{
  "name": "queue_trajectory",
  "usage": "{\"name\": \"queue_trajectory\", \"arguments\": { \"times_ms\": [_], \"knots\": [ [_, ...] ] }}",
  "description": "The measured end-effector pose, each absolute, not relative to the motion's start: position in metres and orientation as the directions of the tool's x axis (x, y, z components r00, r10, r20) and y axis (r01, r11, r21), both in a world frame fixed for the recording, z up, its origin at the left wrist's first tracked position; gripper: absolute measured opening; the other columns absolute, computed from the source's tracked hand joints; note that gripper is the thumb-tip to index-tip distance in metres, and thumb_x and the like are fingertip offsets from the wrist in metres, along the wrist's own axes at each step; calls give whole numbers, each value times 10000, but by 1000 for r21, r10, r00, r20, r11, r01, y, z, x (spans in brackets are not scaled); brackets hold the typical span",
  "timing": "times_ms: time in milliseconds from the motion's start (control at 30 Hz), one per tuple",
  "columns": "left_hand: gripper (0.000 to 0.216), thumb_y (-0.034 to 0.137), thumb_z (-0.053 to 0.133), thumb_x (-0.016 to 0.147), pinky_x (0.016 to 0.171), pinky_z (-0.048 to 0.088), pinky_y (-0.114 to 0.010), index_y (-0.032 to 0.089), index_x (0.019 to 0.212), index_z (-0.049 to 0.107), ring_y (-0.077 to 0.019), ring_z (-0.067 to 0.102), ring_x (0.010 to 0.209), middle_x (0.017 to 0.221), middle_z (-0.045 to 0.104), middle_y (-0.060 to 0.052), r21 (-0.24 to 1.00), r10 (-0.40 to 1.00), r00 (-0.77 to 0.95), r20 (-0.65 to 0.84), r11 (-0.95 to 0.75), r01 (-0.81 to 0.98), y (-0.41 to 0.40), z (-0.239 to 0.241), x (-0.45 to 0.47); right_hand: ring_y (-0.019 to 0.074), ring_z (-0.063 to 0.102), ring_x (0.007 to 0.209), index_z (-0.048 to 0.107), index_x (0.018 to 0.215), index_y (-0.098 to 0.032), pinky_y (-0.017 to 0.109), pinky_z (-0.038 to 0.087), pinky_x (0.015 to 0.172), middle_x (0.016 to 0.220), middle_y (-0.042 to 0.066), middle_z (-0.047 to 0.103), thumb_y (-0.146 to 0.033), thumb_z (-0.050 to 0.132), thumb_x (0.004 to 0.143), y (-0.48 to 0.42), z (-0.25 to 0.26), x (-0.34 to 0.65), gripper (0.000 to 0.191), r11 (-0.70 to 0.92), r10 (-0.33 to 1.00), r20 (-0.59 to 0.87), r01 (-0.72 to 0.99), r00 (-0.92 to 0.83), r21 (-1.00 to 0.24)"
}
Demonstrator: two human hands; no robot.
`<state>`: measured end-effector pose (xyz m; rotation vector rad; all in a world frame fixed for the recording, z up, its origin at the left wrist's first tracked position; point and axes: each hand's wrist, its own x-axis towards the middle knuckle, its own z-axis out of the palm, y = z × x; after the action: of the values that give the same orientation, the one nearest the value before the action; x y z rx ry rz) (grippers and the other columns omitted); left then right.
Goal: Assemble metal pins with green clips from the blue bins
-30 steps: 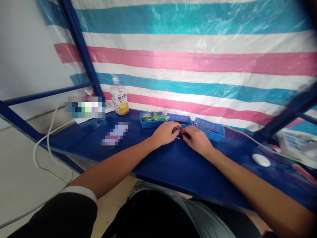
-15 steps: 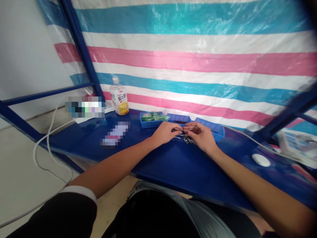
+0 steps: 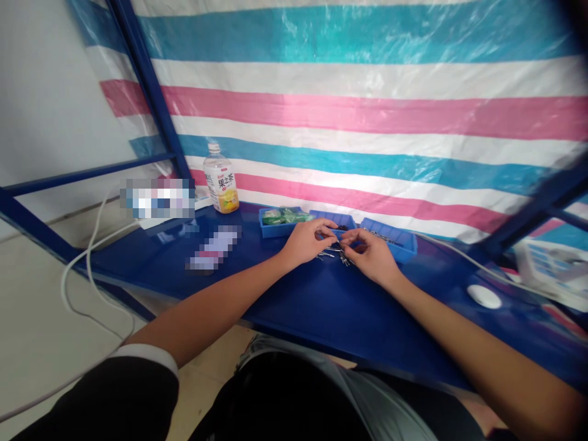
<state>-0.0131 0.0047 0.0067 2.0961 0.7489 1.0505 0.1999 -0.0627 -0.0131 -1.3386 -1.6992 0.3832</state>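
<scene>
I can't tell what, if anything, the left hand [image 3: 305, 244] and right hand [image 3: 371, 256] pinch at mid-frame; it's too small. Pixel blocks mask a slim item [image 3: 215, 248] at left, and the pale object [image 3: 554, 272] blurs, cut by the right edge.

12 o'clock: striped plastic sheet [image 3: 321, 110], wrinkled, glossy. Toward 10: upright bottle [image 3: 222, 184], white-capped, its label fruit-printed. Between 8 and 9: white cables [image 3: 88, 252], looping. Between 3 and 4: white rounded object [image 3: 484, 296], identity indeterminable, lying flat.
</scene>
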Motion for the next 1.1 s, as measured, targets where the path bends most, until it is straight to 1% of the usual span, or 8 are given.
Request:
{"name": "queue_trajectory", "arguments": {
  "times_ms": [233,367,433,500,600,700,900,1100],
  "knots": [
    [477,172,747,884,724,572,-286,185,1352,656,-133,704,707,1005,833,-41,772,716,537,446,-611,173,-1,8,-13,171,649,659,671,1099,-227,327,544,664,883,17,749,-255,662,867,-69,-7,191,233,410,870,485,679,-91,-608],
    [634,190,754,901,768,594,-296,186,1501,550,-151,743,786,1092,825,-75,787,702,555,446,-603,132,-1,8,-13,174,632,625,620,1234,-232,334,538,641,881,9,730,-235,650,865,-71,-5,191,370,402,882,460,669,-101,-625],
    [573,225,755,918,803,608,-309,176,1466,591,-168,760,840,1103,820,-88,779,703,548,454,-612,140,-1,8,-13,190,658,673,594,1344,-236,339,548,659,893,12,717,-224,631,878,-72,-4,192,468,422,870,483,656,-99,-626],
    [439,287,732,957,795,616,-317,168,1375,673,-181,765,826,1010,824,-82,774,707,555,438,-611,168,0,7,-13,202,675,720,619,1344,-240,343,554,679,901,21,713,-225,621,892,-72,-3,194,452,439,847,525,660,-79,-609],
    [371,339,643,1026,738,623,-312,169,1344,727,-176,761,734,895,827,-70,798,710,594,379,-576,178,-2,8,-14,207,688,730,692,1166,-232,343,552,668,899,38,736,-258,641,908,-70,-3,196,265,410,838,545,679,-18,-608],
    [384,274,599,1037,767,637,-309,176,1383,734,-177,785,765,940,843,-74,798,704,603,376,-577,176,-4,8,-15,223,721,783,720,1036,-226,346,559,677,925,57,773,-317,674,927,-69,-6,197,149,379,855,518,674,7,-635],
    [264,263,679,990,978,640,-370,210,1194,838,-228,810,1039,1153,840,-84,793,709,582,398,-585,171,4,2,-12,228,732,815,743,1006,-233,355,574,695,926,57,782,-386,757,907,-65,-13,199,183,377,866,499,618,27,-689],
    [188,241,782,904,949,645,-380,181,1069,848,-233,815,978,1048,850,-98,872,751,553,361,-482,87,12,-2,-12,244,762,894,755,1064,-241,382,613,754,1033,69,803,-405,784,902,-60,-20,201,233,398,887,460,559,-34,-727]
  ]
}}
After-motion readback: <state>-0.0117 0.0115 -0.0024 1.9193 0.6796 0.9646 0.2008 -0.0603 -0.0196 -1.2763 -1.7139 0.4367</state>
